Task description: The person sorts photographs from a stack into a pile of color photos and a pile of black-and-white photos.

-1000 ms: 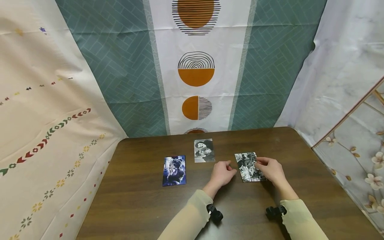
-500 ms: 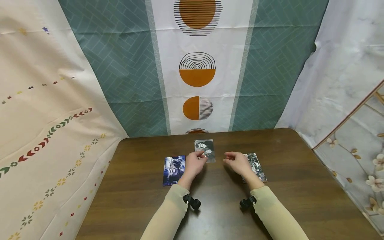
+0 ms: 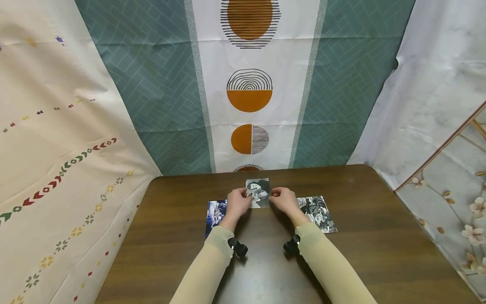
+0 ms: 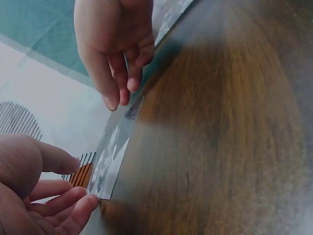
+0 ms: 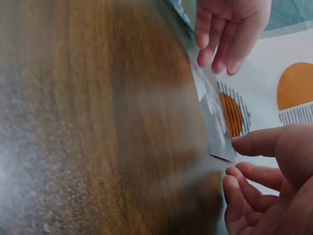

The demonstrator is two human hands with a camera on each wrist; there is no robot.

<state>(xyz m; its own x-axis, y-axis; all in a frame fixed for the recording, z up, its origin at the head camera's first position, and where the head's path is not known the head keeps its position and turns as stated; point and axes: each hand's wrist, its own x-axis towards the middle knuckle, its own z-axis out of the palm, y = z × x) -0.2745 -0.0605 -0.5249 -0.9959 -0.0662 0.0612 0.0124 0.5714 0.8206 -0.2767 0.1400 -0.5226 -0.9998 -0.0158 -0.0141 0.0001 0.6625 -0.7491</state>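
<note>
A black-and-white photo card [image 3: 258,190] with two people printed on it lies at the far middle of the table. My left hand [image 3: 238,202] is at its left edge; in the left wrist view the fingertips [image 4: 92,199] touch the near corner, thumb and fingers spread apart. At the opposite edge is my right hand [image 3: 284,200], its thumb [image 5: 239,144] against the corner in the right wrist view and its fingers loosely bent. A blue photo card [image 3: 215,213] lies partly hidden behind the left hand. Another black-and-white photo card [image 3: 317,213] lies right of the right hand.
The brown wooden table [image 3: 171,253] reaches a patterned curtain [image 3: 167,105] at the back. A cream cloth [image 3: 68,169] hangs on the left and a floral marble-look cloth [image 3: 436,169] on the right. Each wrist wears a black camera [image 3: 238,248].
My right hand has left the right photo card and moved left to the middle card's right edge. My left hand has moved left and away from the table's centre to its left edge.
</note>
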